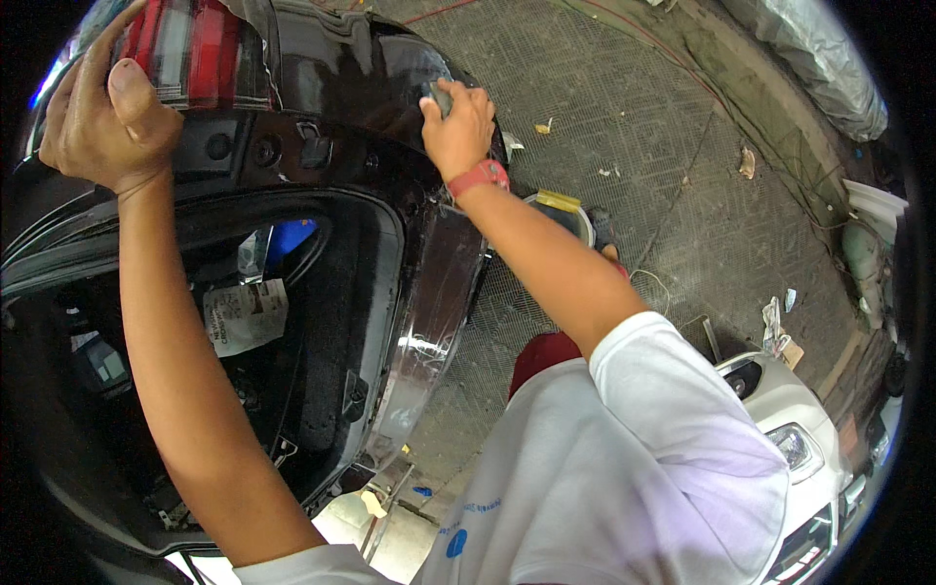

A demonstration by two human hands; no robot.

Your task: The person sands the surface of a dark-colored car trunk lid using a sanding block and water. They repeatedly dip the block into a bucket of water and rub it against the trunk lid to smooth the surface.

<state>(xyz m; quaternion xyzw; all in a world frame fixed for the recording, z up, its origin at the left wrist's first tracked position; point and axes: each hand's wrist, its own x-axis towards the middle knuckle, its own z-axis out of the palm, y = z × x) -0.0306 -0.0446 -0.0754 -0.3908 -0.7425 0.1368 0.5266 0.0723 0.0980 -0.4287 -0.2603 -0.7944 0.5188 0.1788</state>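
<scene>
My left hand is at the upper left, fingers curved over the outer edge of the red and clear tail light on a dark car body, thumb raised. My right hand holds a small dark grey block against the glossy dark panel right of the light, fingers bent over it. Below both hands is the car's dark opening, with a printed paper inside.
A round container with a yellow item across it sits on the patterned floor, near a foot. A white car part with a lamp, wrapped silver material, a cable and scraps line the right.
</scene>
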